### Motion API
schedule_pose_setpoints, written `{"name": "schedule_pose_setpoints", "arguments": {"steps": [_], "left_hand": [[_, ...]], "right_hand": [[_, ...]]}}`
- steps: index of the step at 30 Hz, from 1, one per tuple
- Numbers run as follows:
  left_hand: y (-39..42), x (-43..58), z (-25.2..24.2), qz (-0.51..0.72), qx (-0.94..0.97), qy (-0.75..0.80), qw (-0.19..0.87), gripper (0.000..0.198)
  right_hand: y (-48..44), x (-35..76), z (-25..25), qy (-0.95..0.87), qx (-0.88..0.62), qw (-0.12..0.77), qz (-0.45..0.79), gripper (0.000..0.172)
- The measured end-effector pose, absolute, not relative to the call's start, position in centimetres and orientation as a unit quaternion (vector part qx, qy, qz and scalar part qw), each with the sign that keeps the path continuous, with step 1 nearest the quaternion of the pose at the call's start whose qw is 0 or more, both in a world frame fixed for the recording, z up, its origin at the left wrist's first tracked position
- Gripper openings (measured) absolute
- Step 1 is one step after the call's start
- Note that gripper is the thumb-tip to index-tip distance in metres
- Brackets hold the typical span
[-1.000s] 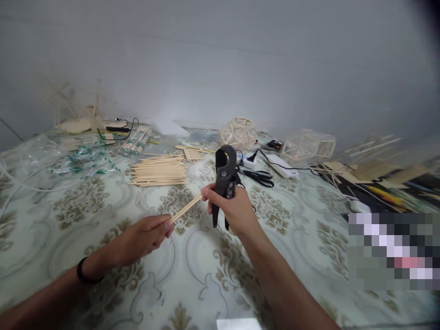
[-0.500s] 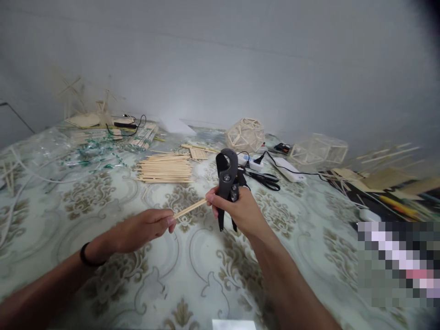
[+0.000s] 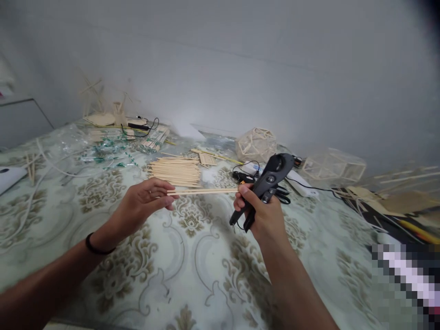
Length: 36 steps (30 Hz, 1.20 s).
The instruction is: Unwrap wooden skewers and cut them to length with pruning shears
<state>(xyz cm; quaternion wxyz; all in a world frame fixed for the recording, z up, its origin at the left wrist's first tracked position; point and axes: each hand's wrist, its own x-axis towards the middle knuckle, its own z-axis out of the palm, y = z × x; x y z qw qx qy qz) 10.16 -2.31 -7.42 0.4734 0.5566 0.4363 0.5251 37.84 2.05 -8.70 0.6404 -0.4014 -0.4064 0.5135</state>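
Note:
Two thin wooden sticks [image 3: 206, 191] stretch side by side, almost level, between my hands. My left hand [image 3: 146, 197], with a black band at the wrist, pinches their left ends between thumb and fingers. My right hand [image 3: 266, 208] grips a black pipe cutter [image 3: 266, 183] in its palm, while its thumb and fingertips hold the sticks' right ends. The cutter leans to the right with its curved jaw up. Just behind the sticks lies a dense pile of similar wooden sticks [image 3: 175, 171] on the patterned tablecloth [image 3: 185, 256].
Stick-built frames [image 3: 256, 144] stand at the back, with another stick frame [image 3: 333, 165] farther right. Black scissors [image 3: 283, 197] lie partly behind my right hand. Plastic wrappers [image 3: 110, 149], packed sticks [image 3: 154, 139] and a white cable [image 3: 32, 201] are at left. A power strip [image 3: 302, 183] sits right.
The sticks have swung from slanted to nearly level as both hands rose. My right hand has moved right and tipped the cutter rightward. The camera view has shifted slightly.

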Motion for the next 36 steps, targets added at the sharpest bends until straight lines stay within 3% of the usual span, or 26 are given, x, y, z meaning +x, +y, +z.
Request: {"name": "schedule_pose_setpoints", "arguments": {"steps": [7, 19, 27, 36], "left_hand": [[-2.94, 10.42, -7.96, 0.550, 0.587, 0.429, 0.411, 0.014], [-3.05, 10.43, -8.33, 0.507, 0.654, 0.504, 0.249, 0.017], [-2.91, 10.24, -8.35, 0.498, 0.647, 0.517, 0.258, 0.018], [-2.58, 10.33, -7.92, 0.515, 0.577, 0.534, 0.343, 0.020]], "right_hand": [[1.85, 37.51, -8.57, -0.392, -0.396, 0.645, 0.523, 0.035], [1.75, 37.26, -8.61, -0.393, -0.394, 0.646, 0.522, 0.037], [1.68, 37.09, -8.80, -0.397, -0.392, 0.643, 0.524, 0.036], [1.63, 37.06, -9.51, -0.427, -0.391, 0.633, 0.513, 0.030]]}}
